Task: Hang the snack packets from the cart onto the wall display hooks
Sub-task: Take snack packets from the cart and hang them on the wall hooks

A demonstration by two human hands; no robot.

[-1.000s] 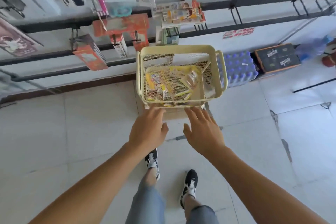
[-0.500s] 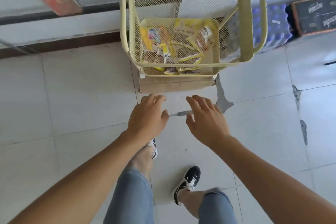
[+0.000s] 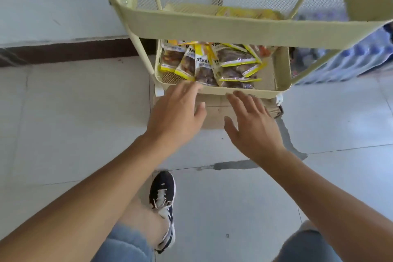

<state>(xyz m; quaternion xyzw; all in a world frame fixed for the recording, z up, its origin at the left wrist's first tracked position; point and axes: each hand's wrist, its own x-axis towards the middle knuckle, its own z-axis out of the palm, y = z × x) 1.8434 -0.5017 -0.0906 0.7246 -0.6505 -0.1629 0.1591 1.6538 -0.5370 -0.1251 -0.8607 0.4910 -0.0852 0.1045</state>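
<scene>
Floor tiles (image 3: pixel 63 112) at the left of the frame, pale and grey. Near the middle, left hand (image 3: pixel 176 117) stretched forward, fingertips right at the front rim of the lower tray (image 3: pixel 282 70), maybe touching it. Grip wide, fingers straight, holding nothing. Just past those fingertips, snack packets (image 3: pixel 212 64) with yellow edges, heaped in that lower tray of the cart (image 3: pixel 212 30), under its upper tray. None hung yet, and no hooks in view. Next, right hand (image 3: pixel 253 127), grip wide as well, holding nothing, fingertips just short of the same rim. Both reaching low and forward, probably to scoop up packets from so low a tray. Brown cardboard (image 3: pixel 212 119) on the floor beneath the hands. Blue bottles (image 3: pixel 350 59) at the far right, behind the cart.

Half a second ago: hands well short of the tray. Now at its rim, with the cart much bigger and its top cut off at the upper edge.
</scene>
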